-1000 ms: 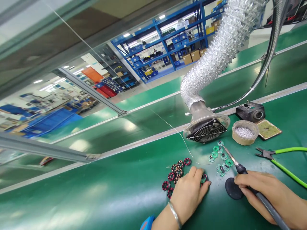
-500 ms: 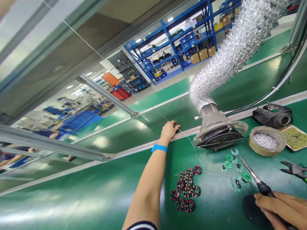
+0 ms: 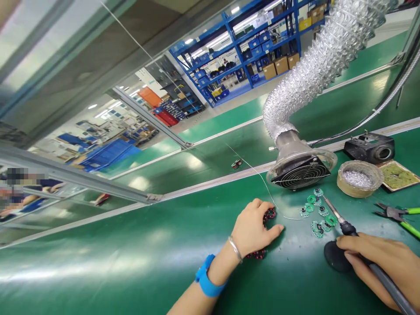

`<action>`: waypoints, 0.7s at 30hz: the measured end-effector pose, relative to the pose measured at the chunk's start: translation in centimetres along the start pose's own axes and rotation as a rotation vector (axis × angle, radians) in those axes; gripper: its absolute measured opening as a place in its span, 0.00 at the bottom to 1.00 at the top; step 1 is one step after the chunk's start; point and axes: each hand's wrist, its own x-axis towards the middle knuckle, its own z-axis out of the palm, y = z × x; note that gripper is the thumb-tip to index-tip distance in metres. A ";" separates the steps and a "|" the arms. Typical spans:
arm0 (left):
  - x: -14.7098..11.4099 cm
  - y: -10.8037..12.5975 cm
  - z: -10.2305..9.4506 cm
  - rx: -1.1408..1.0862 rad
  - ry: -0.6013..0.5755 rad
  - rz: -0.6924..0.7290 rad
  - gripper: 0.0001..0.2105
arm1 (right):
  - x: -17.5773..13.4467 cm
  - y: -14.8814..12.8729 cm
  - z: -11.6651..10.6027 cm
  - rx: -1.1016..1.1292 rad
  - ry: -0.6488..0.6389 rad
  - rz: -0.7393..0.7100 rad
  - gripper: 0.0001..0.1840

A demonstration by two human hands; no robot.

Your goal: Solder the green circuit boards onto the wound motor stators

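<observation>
My left hand (image 3: 254, 229), with a blue wristband (image 3: 208, 276) and a bracelet, hovers over a cluster of small wound motor stators (image 3: 269, 213). Its thumb and fingers are apart, the fingertips by the upper stator; most of the cluster is hidden beneath it. In my right hand (image 3: 382, 260) is a soldering iron (image 3: 347, 227), its tip pointing up-left beside several small round green circuit boards (image 3: 317, 229). A thin solder wire (image 3: 262, 178) hangs from above and ends on the bench near those boards. Beyond the rail lies a small stator piece (image 3: 236, 164).
A fume extractor hood (image 3: 300, 173) with a foil duct (image 3: 305, 78) stands behind the boards. To the right are a bowl of metal bits (image 3: 359, 179), a sponge tray (image 3: 400, 175), a black iron holder (image 3: 369, 148) and green-handled cutters (image 3: 393, 213). A black round pad (image 3: 337, 257) lies near my right hand.
My left hand has come back from the rail to the stator cluster, leaving a small stator piece beyond the rail. My right hand still holds the soldering iron; the view has shifted slightly.
</observation>
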 end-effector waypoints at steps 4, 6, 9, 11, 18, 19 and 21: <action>-1.2 2.4 1.0 0.034 -0.055 0.038 0.12 | 0.6 -0.3 -0.6 0.000 -0.126 -0.013 0.13; -1.7 3.4 1.2 0.060 -0.067 0.072 0.11 | 0.8 -0.6 -0.8 0.012 -0.126 -0.019 0.13; -2.6 4.8 1.6 0.056 -0.037 0.148 0.12 | 1.1 -0.9 -0.9 0.039 -0.114 -0.004 0.13; -3.1 5.6 2.0 0.026 -0.002 0.189 0.12 | 1.1 -1.0 -0.9 0.054 -0.096 0.003 0.13; -3.8 8.6 3.3 -0.214 0.154 0.309 0.13 | 1.0 -1.3 -0.8 0.061 -0.068 0.065 0.15; -3.6 9.1 3.5 -0.249 0.149 0.334 0.14 | 1.0 -1.4 -0.8 0.068 -0.064 0.078 0.15; -3.2 10.1 4.0 -0.278 0.108 0.379 0.14 | 1.0 -1.4 -0.8 0.084 -0.049 0.096 0.16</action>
